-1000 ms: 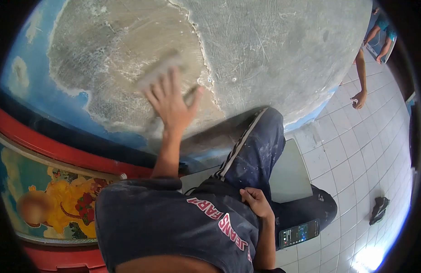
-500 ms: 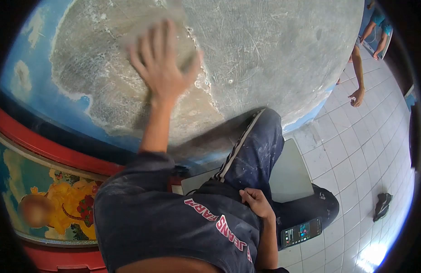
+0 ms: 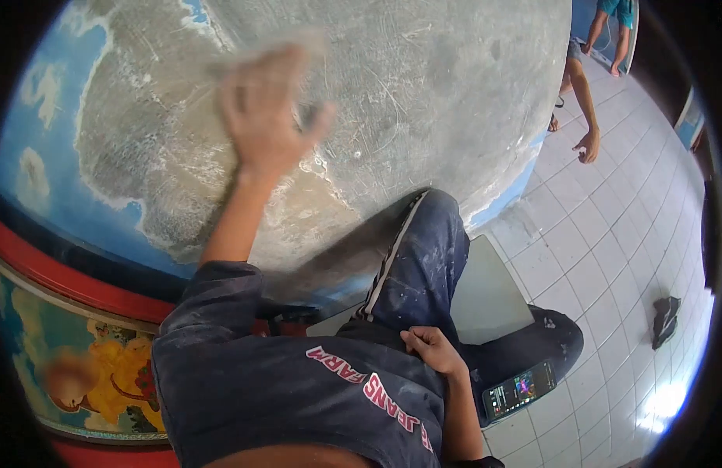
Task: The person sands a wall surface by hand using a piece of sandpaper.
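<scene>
My left hand [image 3: 269, 117] presses flat on the rough grey bare patch of the wall [image 3: 392, 93], its fingers smeared by motion. Under the fingertips a thin pale sheet [image 3: 308, 39] shows as a blur; its kind is unclear. A ragged ridge of old paint [image 3: 318, 168] runs just below the thumb. My right hand [image 3: 435, 349] rests in my lap with curled fingers, thumb against the index finger; whatever it may hold is hidden. Near it a phone [image 3: 520, 390] with a lit screen lies on my dusty dark trousers [image 3: 423, 273].
Blue painted wall with clouds [image 3: 41, 117] borders the bare patch. A red-framed picture [image 3: 88, 374] stands at lower left. Another person's hand [image 3: 587, 146] hangs over the white tiled floor [image 3: 595, 257], with someone's legs behind. A dark shoe [image 3: 666, 321] lies at right.
My left hand has moved over the wall and is more blurred now. The view has shifted slightly. My right hand and the phone stay in place.
</scene>
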Demonstrator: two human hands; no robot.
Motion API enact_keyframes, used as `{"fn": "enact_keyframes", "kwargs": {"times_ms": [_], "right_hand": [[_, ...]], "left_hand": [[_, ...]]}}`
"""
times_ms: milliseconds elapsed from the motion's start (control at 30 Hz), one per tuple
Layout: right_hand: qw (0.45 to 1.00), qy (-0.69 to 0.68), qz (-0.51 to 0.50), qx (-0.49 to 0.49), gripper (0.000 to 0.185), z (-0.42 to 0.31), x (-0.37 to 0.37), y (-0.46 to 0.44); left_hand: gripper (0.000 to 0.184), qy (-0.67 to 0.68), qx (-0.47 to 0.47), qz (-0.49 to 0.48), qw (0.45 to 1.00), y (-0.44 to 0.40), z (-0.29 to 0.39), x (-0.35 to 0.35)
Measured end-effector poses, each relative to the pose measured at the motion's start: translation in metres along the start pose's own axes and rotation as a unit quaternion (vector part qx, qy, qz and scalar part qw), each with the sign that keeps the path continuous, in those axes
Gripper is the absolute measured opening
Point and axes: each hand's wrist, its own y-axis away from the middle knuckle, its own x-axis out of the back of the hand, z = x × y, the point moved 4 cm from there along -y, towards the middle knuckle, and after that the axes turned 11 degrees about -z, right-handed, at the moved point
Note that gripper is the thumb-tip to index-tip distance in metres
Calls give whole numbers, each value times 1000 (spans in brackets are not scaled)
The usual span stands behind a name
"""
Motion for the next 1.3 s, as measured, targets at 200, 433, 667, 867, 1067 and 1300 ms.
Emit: {"fn": "enact_keyframes", "kwargs": {"times_ms": [200, 433, 667, 867, 1067, 1300], "right_hand": [[1000, 14, -15, 9, 43, -4, 2, -3], [1000, -2, -5, 4, 44, 6, 4, 0], [1000, 19, -6, 14, 42, 0, 4, -7], [1000, 21, -2, -22, 42, 6, 7, -5], [1000, -2, -8, -9, 41, 1, 3, -11], [1000, -1, 6, -18, 40, 3, 6, -9]], "left_hand": [[75, -60, 60, 4, 996, 44, 5, -15], [80, -27, 61, -33, 997, 85, -5, -11], [87, -109, 203, 23, 973, 105, -38, 3], [90, -73, 122, -92, 986, 158, 1, -36], [93, -31, 251, 37, 967, 115, -34, -2], [95, 119, 155, -260, 946, 163, 54, -64]]}}
